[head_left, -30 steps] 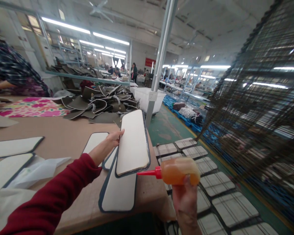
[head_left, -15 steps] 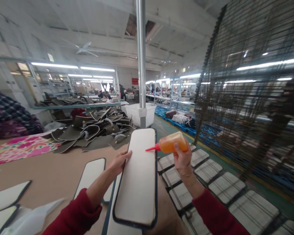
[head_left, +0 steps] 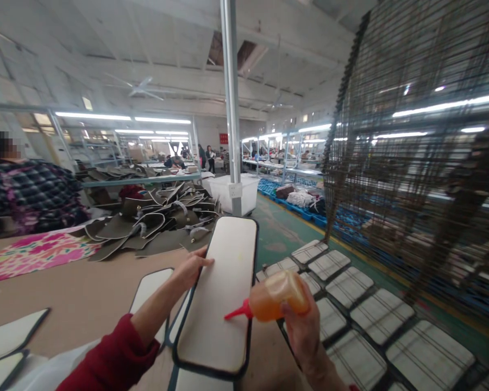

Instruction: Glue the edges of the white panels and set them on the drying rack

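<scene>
My left hand [head_left: 190, 270] grips the left edge of a long white panel with a dark rim [head_left: 220, 293] and holds it raised above the brown table [head_left: 65, 288]. My right hand [head_left: 305, 331] is wrapped round an orange squeeze bottle [head_left: 279, 296]. The bottle's red nozzle [head_left: 236, 313] points left at the panel's right edge, near its lower half. More white panels with dark rims [head_left: 152, 288] lie flat on the table under the raised one.
A heap of olive-grey cut pieces [head_left: 155, 222] lies at the table's far end, beside a pink patterned cloth [head_left: 28, 252]. A person in a checked top [head_left: 28, 195] works at the far left. Gridded boards [head_left: 362, 309] cover the floor on the right, below a wire rack [head_left: 424, 152]. A steel post [head_left: 230, 108] stands behind the table.
My right hand has brought the bottle down from the panel's upper right edge to its lower half. The panel stays raised in my left hand.
</scene>
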### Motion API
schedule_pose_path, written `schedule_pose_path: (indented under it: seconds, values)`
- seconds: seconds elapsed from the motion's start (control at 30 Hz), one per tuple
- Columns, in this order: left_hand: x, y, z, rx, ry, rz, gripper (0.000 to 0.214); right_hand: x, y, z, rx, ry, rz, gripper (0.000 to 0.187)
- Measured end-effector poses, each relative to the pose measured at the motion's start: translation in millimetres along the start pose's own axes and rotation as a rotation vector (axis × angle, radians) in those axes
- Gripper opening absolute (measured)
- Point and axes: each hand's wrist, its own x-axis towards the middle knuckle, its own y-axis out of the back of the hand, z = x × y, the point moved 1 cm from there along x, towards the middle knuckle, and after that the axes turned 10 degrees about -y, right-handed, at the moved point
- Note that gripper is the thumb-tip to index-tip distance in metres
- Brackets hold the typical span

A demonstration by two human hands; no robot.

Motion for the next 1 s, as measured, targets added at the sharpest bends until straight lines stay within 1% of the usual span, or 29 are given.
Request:
schedule_pose_path:
  seconds: [0.03,0.13,0.17,0.2,0.23,0.27,0.3,0.37,0.43,0.47,0.5,0.53,0.57,0.63,0.7,0.73,0.77,0.8,0.87,0.93,1.0]
  values:
    - [-2.4,-0.7,-0.8,0.011,-0.005,-0.028,0.05,12.4,-5.0,-6.0,-0.001,0.018,0.039,0.059]
    - [-11.9,-7.9,-4.3,0.017,-0.012,-0.154,0.046,61.1,-24.5,-27.7,0.009,0.087,0.17,0.059]
    - [-14.8,-10.8,-5.1,0.007,-0.02,-0.191,0.046,73.8,-30.3,-32.7,0.012,0.098,0.185,0.061]
    - [-16.9,-13.2,-5.6,-0.007,-0.026,-0.218,0.047,81.5,-34.9,-35.4,0.012,0.102,0.188,0.061]
    - [-18.2,-14.5,-5.7,-0.02,-0.03,-0.231,0.048,82.9,-37.7,-35.5,0.011,0.101,0.181,0.06]
    - [-18.5,-14.6,-5.6,-0.028,-0.029,-0.23,0.048,77.8,-38.6,-33.1,0.008,0.096,0.171,0.058]
    - [-17.9,-13.2,-5.3,-0.029,-0.025,-0.218,0.047,67.0,-37.6,-28.5,0.002,0.083,0.151,0.056]
    - [-14.9,-6.6,-4.6,-0.018,-0.018,-0.172,0.043,35.1,-31.1,-16.4,-0.011,0.042,0.096,0.05]
    - [-11.7,2.5,-4.1,-0.004,-0.041,-0.123,0.04,5.7,-23.9,-6.0,-0.025,-0.061,-0.049,0.051]
    - [-10.8,6.9,-4.0,0.0,-0.059,-0.109,0.04,-2.6,-21.4,-4.0,-0.015,-0.094,-0.095,0.053]
    - [-10.5,10.6,-4.0,0.001,-0.072,-0.105,0.04,-4.7,-20.2,-4.5,0.007,-0.109,-0.107,0.055]
    - [-11.0,13.3,-4.0,0.003,-0.076,-0.115,0.04,-0.4,-20.0,-7.4,0.048,-0.091,-0.065,0.054]
    - [-12.1,14.9,-3.9,0.005,-0.074,-0.135,0.041,9.5,-20.6,-11.8,0.098,-0.062,0.01,0.053]
    - [-15.6,15.5,-3.1,0.003,-0.058,-0.184,0.042,38.2,-23.3,-21.3,0.174,-0.014,0.17,0.048]
    - [-19.0,14.7,-1.7,-0.006,-0.048,-0.206,0.043,63.1,-26.1,-26.9,0.191,-0.007,0.207,0.045]
    - [-20.0,14.6,-1.1,-0.012,-0.043,-0.203,0.044,68.7,-26.8,-27.2,0.192,-0.014,0.207,0.044]
    - [-20.4,15.1,-0.9,-0.019,-0.035,-0.191,0.044,68.4,-27.0,-26.0,0.187,-0.025,0.2,0.042]
    - [-20.1,16.4,-1.3,-0.024,-0.02,-0.177,0.044,62.2,-26.7,-23.2,0.182,-0.044,0.186,0.04]
    - [-17.8,21.4,-3.4,-0.021,0.006,-0.147,0.041,37.1,-25.2,-14.7,0.174,-0.108,0.136,0.036]
    - [-14.4,28.4,-6.2,-0.011,0.002,-0.125,0.038,8.7,-24.0,-5.8,0.17,-0.232,0.031,0.035]
    - [-12.2,35.0,-8.1,-0.003,-0.03,-0.12,0.038,-6.8,-24.9,-2.0,0.159,-0.29,-0.042,0.037]
